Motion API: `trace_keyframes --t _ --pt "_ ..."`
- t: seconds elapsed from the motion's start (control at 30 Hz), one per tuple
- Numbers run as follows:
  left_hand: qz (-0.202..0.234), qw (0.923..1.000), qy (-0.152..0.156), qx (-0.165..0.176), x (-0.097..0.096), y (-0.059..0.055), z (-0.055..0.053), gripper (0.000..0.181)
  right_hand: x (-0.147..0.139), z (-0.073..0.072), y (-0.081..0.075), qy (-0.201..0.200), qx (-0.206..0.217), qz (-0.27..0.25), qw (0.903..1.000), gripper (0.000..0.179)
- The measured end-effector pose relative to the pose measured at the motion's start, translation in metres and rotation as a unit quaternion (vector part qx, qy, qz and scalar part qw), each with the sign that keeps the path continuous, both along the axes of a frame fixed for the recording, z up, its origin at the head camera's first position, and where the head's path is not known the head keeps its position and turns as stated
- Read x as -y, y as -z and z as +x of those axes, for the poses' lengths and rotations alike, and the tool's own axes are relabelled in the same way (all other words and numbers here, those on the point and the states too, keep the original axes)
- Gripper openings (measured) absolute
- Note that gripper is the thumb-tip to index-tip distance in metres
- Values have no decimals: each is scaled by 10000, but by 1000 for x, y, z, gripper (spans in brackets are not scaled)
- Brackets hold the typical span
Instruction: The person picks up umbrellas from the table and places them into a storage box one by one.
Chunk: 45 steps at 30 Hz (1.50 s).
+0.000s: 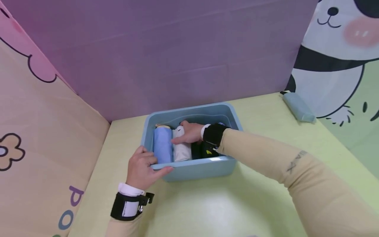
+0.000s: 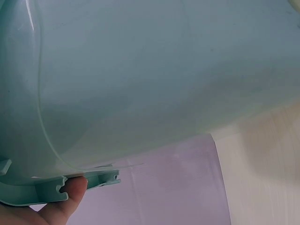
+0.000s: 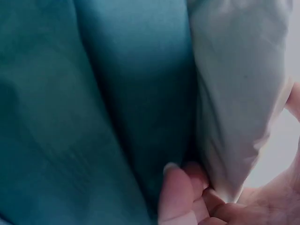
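A light blue plastic bin [image 1: 195, 171] stands on the table against the purple wall. My left hand [image 1: 143, 168] grips its front left corner, thumb along the front rim; in the left wrist view a finger [image 2: 75, 190] curls under the bin's rim [image 2: 51, 190]. My right hand [image 1: 189, 131] reaches inside and holds a white fabric roll [image 1: 182, 151], which shows between thumb and fingers in the right wrist view as pale cloth [image 3: 239, 84]. Left of it lies a blue roll [image 1: 163, 144]. Black items [image 1: 204, 150] sit to its right, partly hidden under my right wrist.
A grey-blue cylindrical pouch-like thing [image 1: 299, 107] with a black end lies at the table's right, by the panda-printed wall [image 1: 325, 82]. The purple wall [image 1: 177, 65] rises behind the bin, and a printed beige wall [image 1: 44, 125] bounds the left side.
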<state>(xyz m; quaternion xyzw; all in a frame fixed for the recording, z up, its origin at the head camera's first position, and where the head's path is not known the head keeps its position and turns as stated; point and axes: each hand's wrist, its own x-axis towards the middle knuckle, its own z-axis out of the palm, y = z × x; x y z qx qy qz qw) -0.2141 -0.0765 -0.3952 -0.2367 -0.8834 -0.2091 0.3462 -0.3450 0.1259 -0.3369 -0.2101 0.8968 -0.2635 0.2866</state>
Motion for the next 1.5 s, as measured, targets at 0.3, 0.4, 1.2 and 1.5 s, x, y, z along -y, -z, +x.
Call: trace_keyframes --t 0.3,0.4,1.2,1.5 --pt "6 10000 -30 -36 1 0 0 63 -2 -2 -7 -207 -886 472 9947 91" --pt "12 10000 -26 -11 2 0 0 62 -4 -3 -14 -270 -1411 673 9873 82" --pt "118 9999 -9 -121 -1 4 0 64 -195 -57 -93 1330 -2811 -878 9464 58" --pt "94 9998 -72 -147 -1 4 2 66 -310 -98 -31 2122 -3563 26 9100 70"
